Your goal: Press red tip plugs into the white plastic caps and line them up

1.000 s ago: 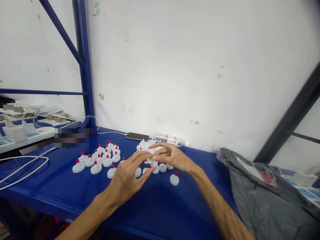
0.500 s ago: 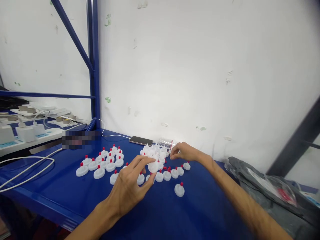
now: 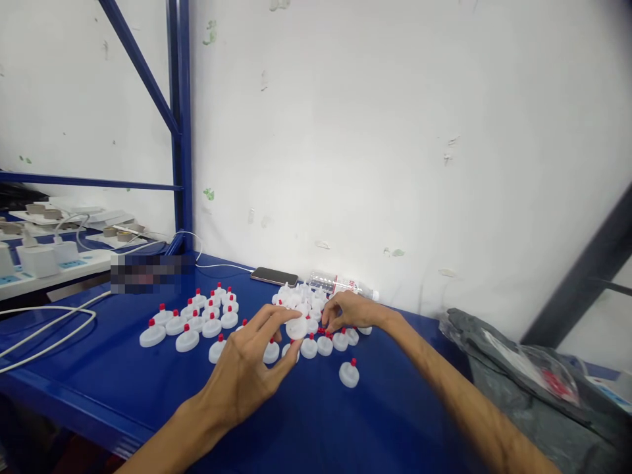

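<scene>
Left hand, its thumb-and-finger grip pinching a white cap just in front of the heap of white pieces; right hand at the heap's right edge, grip nearly closed beside small red tips, any hold impossible to tell; red-tipped caps stand left of the heap.

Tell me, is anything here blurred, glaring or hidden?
Head view: pixel blocks hide a patch at left; the wall is bright, darker at the top right corner; the disc in the left hand looks washed out, fine detail unclear; the table has faint sheen.
</scene>
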Motion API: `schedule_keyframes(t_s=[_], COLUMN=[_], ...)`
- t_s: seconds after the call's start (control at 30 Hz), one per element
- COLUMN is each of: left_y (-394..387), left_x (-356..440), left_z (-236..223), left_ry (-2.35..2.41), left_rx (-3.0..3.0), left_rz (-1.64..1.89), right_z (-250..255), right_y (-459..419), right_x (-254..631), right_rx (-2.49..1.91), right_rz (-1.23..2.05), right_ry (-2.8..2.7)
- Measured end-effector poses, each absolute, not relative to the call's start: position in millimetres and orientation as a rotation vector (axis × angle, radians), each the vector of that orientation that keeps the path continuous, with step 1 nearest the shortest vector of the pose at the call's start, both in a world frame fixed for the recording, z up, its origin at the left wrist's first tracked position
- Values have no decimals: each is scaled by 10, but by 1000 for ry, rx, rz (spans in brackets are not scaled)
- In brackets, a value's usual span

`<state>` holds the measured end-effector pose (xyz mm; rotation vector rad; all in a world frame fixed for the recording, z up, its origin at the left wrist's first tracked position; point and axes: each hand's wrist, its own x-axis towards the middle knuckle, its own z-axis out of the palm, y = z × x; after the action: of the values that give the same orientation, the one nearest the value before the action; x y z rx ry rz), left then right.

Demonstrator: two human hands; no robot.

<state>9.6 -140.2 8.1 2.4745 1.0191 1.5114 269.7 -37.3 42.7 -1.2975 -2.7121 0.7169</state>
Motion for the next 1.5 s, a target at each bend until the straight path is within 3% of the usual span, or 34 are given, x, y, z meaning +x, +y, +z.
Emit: schedule_keyframes(t_s=[0.37,0.6,1.13,1.33,1.5], left_y=[-1384,-1377,-1357,-1327,-1230], left_x=[111,92,83,-7,-220], left_z=[67,58,65,151,285], left_ry=[1142,1195,1102,1207,1389], left_rx=[2452,2493,2461,2447,2384], left_rz=[1460,1446,1534,1482,1405], right_z=[660,1055,940,1061,1171], right_y=[-426,-889,-1021,-1041,-1253], right_x=[2771,2337,2044,2133,2614], right_rx=[-1255,-871,-774,-873,-1281], right_rz=[569,768,891,714,360], right_ry=[-2477,-2344,-2271,-2226,-2117])
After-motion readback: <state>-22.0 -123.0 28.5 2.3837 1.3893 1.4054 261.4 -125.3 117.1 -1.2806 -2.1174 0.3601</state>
